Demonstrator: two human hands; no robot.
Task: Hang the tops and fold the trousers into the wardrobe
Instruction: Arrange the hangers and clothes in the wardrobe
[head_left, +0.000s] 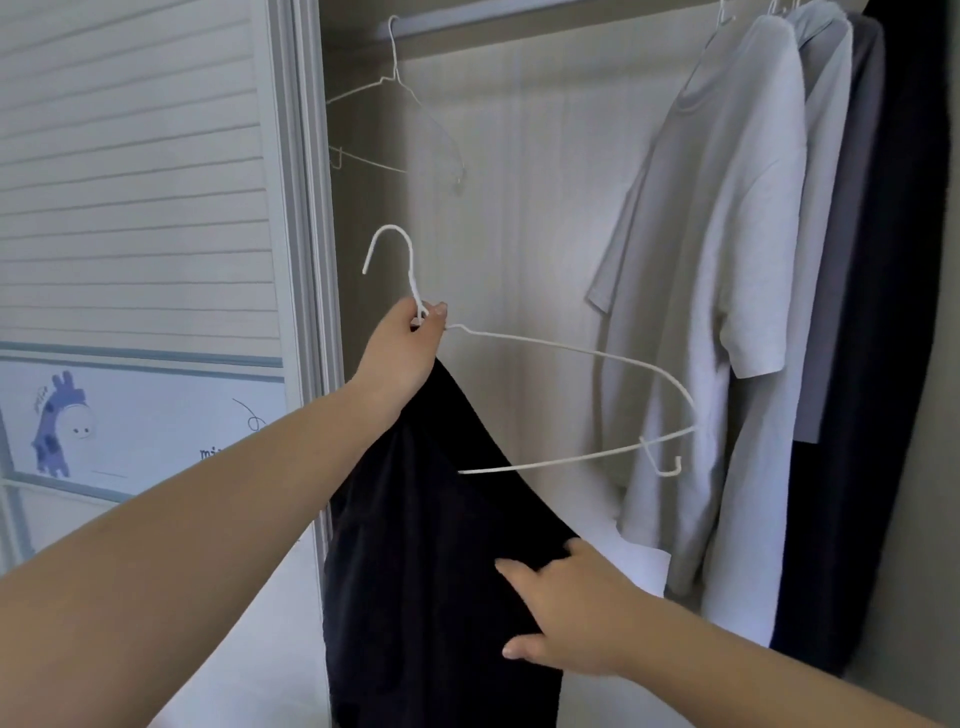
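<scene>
My left hand (406, 349) grips the neck of a white wire hanger (571, 349), held up in front of the open wardrobe with its hook free in the air. A black garment (431, 571) hangs from the hanger's left side, with only that side inside the cloth; the right arm of the hanger is bare. Lower down, my right hand (563, 616) pinches a fold of the black cloth near its right edge.
An empty white hanger (400, 98) hangs on the rail (519, 13) at the upper left. A white T-shirt (717, 260), a pale top, a grey top and a dark garment (893, 312) hang at the right. A louvred sliding door (135, 182) stands at the left.
</scene>
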